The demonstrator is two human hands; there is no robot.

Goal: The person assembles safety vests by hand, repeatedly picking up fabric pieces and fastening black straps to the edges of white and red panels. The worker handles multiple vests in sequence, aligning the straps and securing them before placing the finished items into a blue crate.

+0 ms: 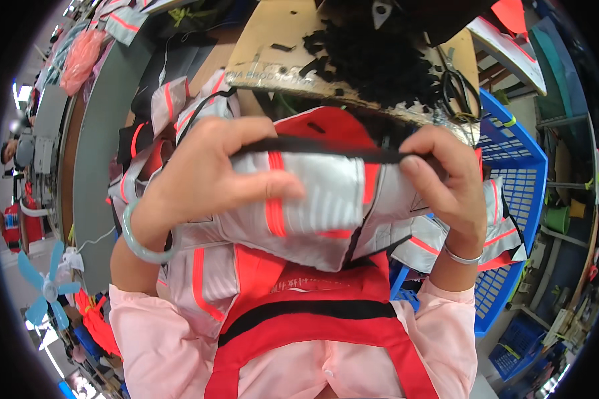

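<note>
In front of my chest I hold up a silver-grey sewn fabric piece (pixel 319 193) with a bright red-orange stripe and a black-bound upper edge. My left hand (pixel 213 166) grips that edge at its left part, the fingers behind it and the thumb stretched across the front; it is slightly blurred. At the right end, my right hand (pixel 449 176) pinches the black edge between thumb and fingers. Behind the edge shows a red fabric panel (pixel 329 126). More silver fabric with red-orange stripes (pixel 209 279) hangs down over my lap on the left.
A worn wooden board (pixel 266 40) ahead bears a heap of black fabric scraps (pixel 379 60) and black-handled scissors (pixel 460 93). To the right stands a blue plastic basket (pixel 512 153), with striped silver fabric (pixel 432 246) beside it. A grey panel (pixel 110 153) and a blue fan (pixel 48 287) are at left.
</note>
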